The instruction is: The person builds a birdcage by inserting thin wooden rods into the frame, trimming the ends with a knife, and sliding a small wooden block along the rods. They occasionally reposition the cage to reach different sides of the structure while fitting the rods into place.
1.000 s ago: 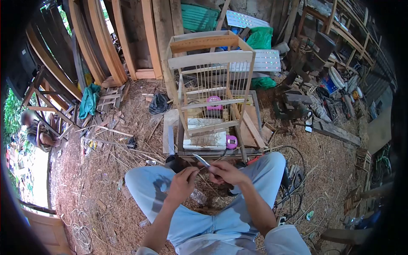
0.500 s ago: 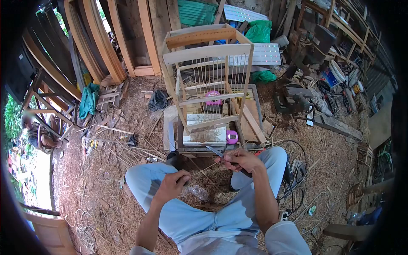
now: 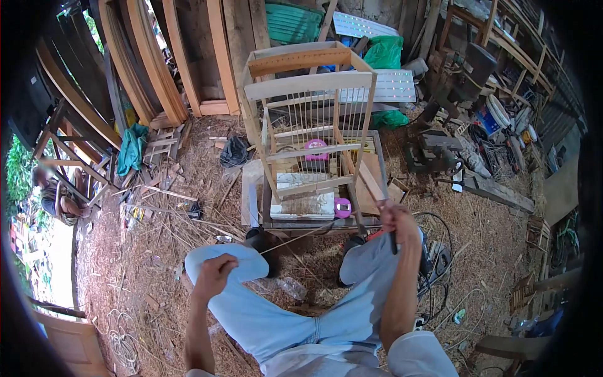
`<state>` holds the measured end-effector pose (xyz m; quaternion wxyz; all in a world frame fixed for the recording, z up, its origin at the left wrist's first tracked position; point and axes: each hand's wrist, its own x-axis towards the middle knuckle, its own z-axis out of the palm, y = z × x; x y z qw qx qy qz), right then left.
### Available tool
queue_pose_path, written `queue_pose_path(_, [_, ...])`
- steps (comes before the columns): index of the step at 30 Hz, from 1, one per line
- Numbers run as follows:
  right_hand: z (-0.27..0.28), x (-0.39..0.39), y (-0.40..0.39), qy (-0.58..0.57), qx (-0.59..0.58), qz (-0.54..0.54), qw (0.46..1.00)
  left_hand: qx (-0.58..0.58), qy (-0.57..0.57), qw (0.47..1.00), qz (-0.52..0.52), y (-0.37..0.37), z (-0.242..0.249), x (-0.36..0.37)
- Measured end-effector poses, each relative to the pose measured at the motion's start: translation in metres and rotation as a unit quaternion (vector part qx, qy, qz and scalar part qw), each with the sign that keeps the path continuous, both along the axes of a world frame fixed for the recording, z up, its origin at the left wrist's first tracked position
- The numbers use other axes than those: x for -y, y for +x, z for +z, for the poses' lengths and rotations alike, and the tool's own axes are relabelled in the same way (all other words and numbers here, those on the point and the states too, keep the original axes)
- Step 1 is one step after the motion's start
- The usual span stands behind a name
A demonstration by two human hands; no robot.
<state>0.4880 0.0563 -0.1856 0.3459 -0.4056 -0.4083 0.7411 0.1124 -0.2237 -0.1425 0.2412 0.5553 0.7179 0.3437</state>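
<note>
My left hand [image 3: 215,275] is closed above my left knee, pinching one end of a thin bamboo strip [image 3: 290,240]. The strip slants up and to the right across the gap between my knees. Over my right knee, my right hand [image 3: 402,225] grips a knife [image 3: 394,244] by its dark handle, which shows below the fist. The blade points away from me and is hard to make out. Ahead stands a wooden cage frame [image 3: 308,81] with a row of thin upright bars. At its foot are a white block [image 3: 304,206] and a pink tape measure [image 3: 342,208].
The cage frame rests on a low wooden bench [image 3: 295,222]. A saw-like blade [image 3: 253,204] lies at its left side. Cables [image 3: 447,270] curl beside my right leg. Shavings and sticks cover the ground. Another person [image 3: 59,195] sits at the far left.
My hands have moved apart. The left went left and slightly down with the strip; the right went right and up with the knife, which has turned away from the strip.
</note>
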Motion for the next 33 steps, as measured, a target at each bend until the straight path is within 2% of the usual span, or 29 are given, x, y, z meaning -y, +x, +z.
queue_pose_path(2, [-0.002,-0.008,0.009,0.001,-0.057,-0.098,0.994,-0.011,0.024,0.999,0.038,-0.016,0.001,0.013])
queue_pose_path(4, [-0.002,-0.002,0.006,0.013,-0.161,-0.077,0.984,0.026,0.037,0.997,0.06,-0.013,0.0,0.013])
queue_pose_path(6, [-0.017,0.006,-0.013,0.042,-0.181,-0.059,0.981,0.083,-0.001,0.995,0.061,0.003,0.003,0.003])
queue_pose_path(7, [-0.009,0.019,-0.029,0.053,-0.082,-0.06,0.993,0.055,0.001,0.997,0.053,0.013,0.0,-0.002])
queue_pose_path(8, [0.01,0.031,-0.039,0.121,-0.064,0.032,0.99,0.058,0.004,0.997,0.05,0.025,0.001,-0.009])
queue_pose_path(9, [0.01,0.039,-0.046,0.121,-0.12,0.105,0.98,0.055,0.026,0.997,0.041,0.037,0.004,-0.016])
queue_pose_path(11, [0.019,0.055,-0.061,0.075,-0.135,0.233,0.96,0.078,0.038,0.996,0.029,0.052,-0.002,-0.026])
queue_pose_path(12, [0.02,0.064,-0.073,0.075,-0.136,0.23,0.961,0.077,0.037,0.996,0.026,0.058,-0.003,-0.03])
queue_pose_path(14, [0.017,0.084,-0.095,0.009,-0.066,0.293,0.954,0.082,0.045,0.996,0.001,0.072,-0.003,-0.038])
queue_pose_path(18, [0.003,0.093,-0.117,0.025,-0.141,0.3,0.943,0.058,0.06,0.996,-0.024,0.086,-0.005,-0.047])
queue_pose_path(20, [-0.004,0.085,-0.116,0.044,-0.079,0.329,0.94,0.075,0.062,0.995,-0.035,0.086,-0.009,-0.047])
queue_pose_path(22, [-0.003,0.084,-0.113,0.051,-0.071,0.327,0.941,0.091,0.062,0.993,-0.044,0.085,-0.008,-0.043])
queue_pose_path(24, [0.002,0.081,-0.107,0.046,-0.039,0.262,0.963,0.083,0.002,0.996,-0.038,0.083,-0.005,-0.041])
queue_pose_path(25, [0.0,0.071,-0.099,-0.002,-0.023,0.227,0.974,0.085,0.002,0.996,-0.037,0.079,-0.007,-0.037])
queue_pose_path(28, [0.002,0.048,-0.073,0.002,-0.035,0.205,0.978,0.089,-0.011,0.995,-0.032,0.061,-0.019,-0.021])
queue_pose_path(30, [0.002,0.051,-0.073,0.006,-0.044,0.213,0.976,0.086,-0.012,0.995,-0.049,0.058,-0.027,-0.016])
queue_pose_path(33, [0.011,0.074,-0.094,-0.058,-0.107,0.276,0.953,0.092,-0.02,0.995,-0.029,0.072,-0.011,-0.027])
